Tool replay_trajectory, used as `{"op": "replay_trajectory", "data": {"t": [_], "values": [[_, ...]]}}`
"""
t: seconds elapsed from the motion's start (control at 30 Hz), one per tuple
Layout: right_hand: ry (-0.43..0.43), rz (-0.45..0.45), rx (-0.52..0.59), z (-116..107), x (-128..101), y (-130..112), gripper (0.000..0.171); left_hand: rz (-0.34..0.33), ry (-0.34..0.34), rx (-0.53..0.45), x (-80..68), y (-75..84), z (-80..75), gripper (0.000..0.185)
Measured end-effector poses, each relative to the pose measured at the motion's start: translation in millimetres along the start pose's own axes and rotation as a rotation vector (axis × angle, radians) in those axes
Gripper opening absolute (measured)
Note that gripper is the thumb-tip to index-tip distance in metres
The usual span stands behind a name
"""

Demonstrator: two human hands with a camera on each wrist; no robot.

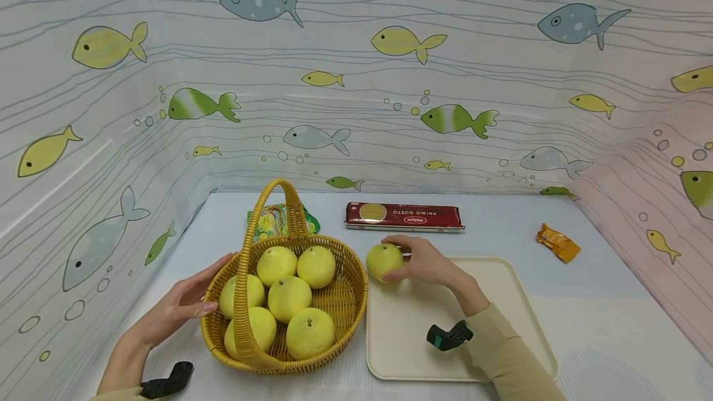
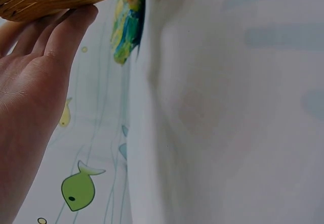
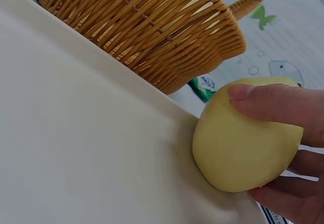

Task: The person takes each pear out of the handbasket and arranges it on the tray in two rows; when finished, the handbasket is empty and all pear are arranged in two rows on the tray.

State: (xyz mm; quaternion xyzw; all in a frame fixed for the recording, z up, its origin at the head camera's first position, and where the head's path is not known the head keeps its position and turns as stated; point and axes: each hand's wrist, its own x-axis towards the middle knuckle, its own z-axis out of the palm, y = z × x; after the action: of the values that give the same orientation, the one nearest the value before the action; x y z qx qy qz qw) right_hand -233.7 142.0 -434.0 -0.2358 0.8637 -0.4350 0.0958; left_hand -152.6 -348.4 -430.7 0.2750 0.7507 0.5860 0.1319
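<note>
On the table, the cream tray (image 1: 501,327) lies partly under the right forearm. Beside it, the wicker basket (image 1: 345,302) hides half a green packet (image 1: 278,218). Left hand (image 1: 178,305) rests flat-fingered against the basket; right hand (image 1: 426,265) curls around a yellow fruit (image 1: 383,260) at the tray's corner.

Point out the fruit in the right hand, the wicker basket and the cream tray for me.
fruit (image 1: 383,260), head view, its yellow front face.
wicker basket (image 1: 356,289), head view, its right rim.
cream tray (image 1: 501,277), head view, bare surface near the far right corner.
</note>
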Motion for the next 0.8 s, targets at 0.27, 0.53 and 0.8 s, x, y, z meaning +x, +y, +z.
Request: {"op": "replay_trajectory", "data": {"t": [0.27, 0.53, 0.8], "values": [[-0.018, -0.002, 0.002, 0.1, 0.4, 2.1, 0.073, 0.02, -0.011, -0.005, -0.2, 1.0, 0.4, 0.074], [-0.006, -0.007, 0.084, -7.3, -2.4, -0.6, 0.078, 0.017, -0.011, 0.001, -0.3, -0.3, 0.4, 0.074], [0.036, -0.053, 0.148, -10.2, -2.3, -10.3, 0.073, 0.006, 0.001, 0.02, -0.9, 1.2, 0.4, 0.074]]}}
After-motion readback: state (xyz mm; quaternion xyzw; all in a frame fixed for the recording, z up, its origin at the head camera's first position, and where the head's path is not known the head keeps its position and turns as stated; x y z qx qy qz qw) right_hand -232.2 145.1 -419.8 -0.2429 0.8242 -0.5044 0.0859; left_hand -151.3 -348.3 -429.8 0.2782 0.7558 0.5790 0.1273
